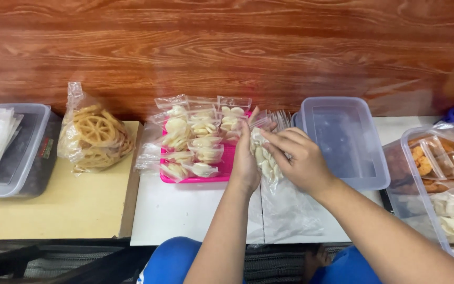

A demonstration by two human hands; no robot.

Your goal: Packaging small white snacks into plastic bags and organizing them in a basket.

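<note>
My left hand and my right hand meet over a small clear bag of pale round crackers, both gripping it just right of a pink tray. The tray holds several small clear bags of the same pale crackers, stacked in rows. A larger clear plastic bag lies on the white board under my hands.
A bag of wheel-shaped golden crackers sits on a tan board at left, beside a grey bin holding plastic bags. A clear plastic tub stands right of my hands. Another clear container with orange and pale snack bags is at far right.
</note>
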